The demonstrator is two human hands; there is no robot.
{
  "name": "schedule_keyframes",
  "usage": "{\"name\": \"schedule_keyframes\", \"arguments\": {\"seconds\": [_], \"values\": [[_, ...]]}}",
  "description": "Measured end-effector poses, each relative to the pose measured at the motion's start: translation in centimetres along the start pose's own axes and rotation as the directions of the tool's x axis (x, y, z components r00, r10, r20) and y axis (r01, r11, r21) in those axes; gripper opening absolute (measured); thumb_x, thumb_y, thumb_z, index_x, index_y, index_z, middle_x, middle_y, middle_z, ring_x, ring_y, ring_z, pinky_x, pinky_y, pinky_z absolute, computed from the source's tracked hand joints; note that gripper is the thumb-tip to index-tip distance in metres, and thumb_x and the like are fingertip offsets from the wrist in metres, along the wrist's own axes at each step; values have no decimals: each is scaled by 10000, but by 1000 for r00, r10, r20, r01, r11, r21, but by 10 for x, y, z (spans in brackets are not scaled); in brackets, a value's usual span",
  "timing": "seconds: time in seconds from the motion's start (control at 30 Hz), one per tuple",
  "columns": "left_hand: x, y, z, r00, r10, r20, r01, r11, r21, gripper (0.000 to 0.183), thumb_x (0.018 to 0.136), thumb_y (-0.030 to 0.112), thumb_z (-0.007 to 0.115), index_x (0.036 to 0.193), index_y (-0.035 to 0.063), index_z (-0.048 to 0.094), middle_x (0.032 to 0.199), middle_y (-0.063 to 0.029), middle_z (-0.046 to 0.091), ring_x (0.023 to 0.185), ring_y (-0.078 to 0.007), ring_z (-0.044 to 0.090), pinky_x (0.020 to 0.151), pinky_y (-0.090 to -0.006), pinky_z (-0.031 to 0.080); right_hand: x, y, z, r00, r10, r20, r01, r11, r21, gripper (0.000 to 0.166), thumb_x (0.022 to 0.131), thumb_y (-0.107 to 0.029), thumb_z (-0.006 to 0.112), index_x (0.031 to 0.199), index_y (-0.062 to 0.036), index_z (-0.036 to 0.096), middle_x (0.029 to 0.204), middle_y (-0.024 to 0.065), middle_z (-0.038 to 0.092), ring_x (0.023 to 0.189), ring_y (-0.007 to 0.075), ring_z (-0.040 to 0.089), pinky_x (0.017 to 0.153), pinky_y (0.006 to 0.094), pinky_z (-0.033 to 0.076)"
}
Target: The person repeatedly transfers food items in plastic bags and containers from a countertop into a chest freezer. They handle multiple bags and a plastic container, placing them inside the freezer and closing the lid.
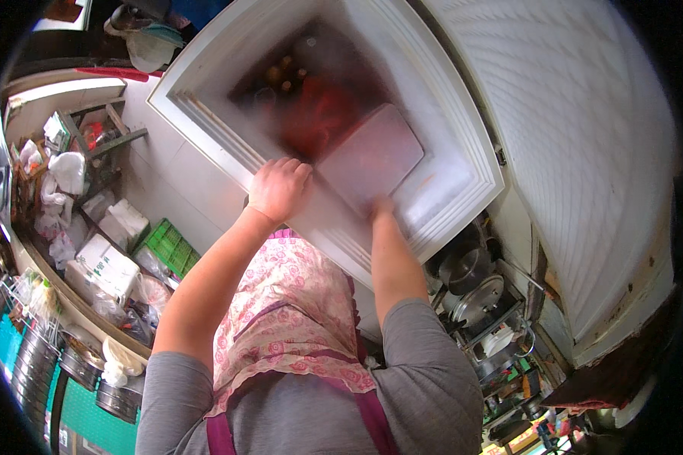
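Note:
An open white chest freezer stands before me, with cold mist inside it. My left hand rests on its near rim, fingers curled over the inner edge. My right hand reaches down inside, at the near end of a pale rectangular box with rounded corners. Mist and the box's edge hide the fingers, so their grip cannot be told. Beyond the box lies a red bag-like bundle, blurred by the mist. Several small round brownish things show deeper in.
The raised white lid stands on the right. Pots and a steel lid sit on a rack below it. At left, a green plastic crate, white foam boxes and plastic bags stand on the floor, near a wooden stool.

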State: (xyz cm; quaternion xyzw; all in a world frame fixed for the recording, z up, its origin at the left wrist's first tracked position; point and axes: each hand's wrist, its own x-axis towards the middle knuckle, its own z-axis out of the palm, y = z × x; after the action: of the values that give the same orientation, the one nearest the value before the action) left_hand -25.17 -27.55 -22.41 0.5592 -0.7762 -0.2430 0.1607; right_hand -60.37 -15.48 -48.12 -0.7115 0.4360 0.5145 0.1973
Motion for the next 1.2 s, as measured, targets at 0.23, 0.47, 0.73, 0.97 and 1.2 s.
{"name": "schedule_keyframes", "arguments": {"seconds": [0.23,0.47,0.73,0.97,1.2], "values": [[-3,-8,5,1000,13,12,-13,1000,-9,45,766,139,630,786,99,627,734,-63,609,740,-259,619,683,-388,486,-20,34,-70,892,426,-151,-193,661,725,301,830,-119,553,1099,-68,676,1059,195,664,1077,382,593,887,459,494],[-8,-9,9,999,25,-46,-28,998,-60,43,758,124,628,756,95,596,695,-55,578,710,-246,607,649,-379,471,34,47,-202,696,-68,-715,295,935,198,490,786,-96,590,1275,-66,570,1295,182,554,1215,377,512,1047,463,402],[-7,-10,6,999,-3,-32,-1,993,-115,76,730,119,643,762,90,581,714,-52,569,707,-247,593,641,-379,461,79,36,-215,841,-387,-378,385,919,-87,400,825,-154,592,1215,-76,630,1261,172,602,1181,337,564,1019,453,437],[-7,-6,2,1000,3,-28,-6,992,-125,108,722,137,647,724,95,548,698,-57,549,702,-251,584,648,-375,460,81,52,-204,888,-410,-208,412,911,-36,367,825,-166,603,1176,-73,656,1218,170,628,1133,333,598,979,449,470],[-4,-8,-5,996,2,-84,-15,989,-148,134,723,154,649,702,99,529,697,-55,545,703,-248,582,639,-376,454,37,18,-247,910,-327,256,387,891,-238,405,872,-138,536,1267,-93,612,1366,149,555,1221,293,561,1027,464,444]]}}
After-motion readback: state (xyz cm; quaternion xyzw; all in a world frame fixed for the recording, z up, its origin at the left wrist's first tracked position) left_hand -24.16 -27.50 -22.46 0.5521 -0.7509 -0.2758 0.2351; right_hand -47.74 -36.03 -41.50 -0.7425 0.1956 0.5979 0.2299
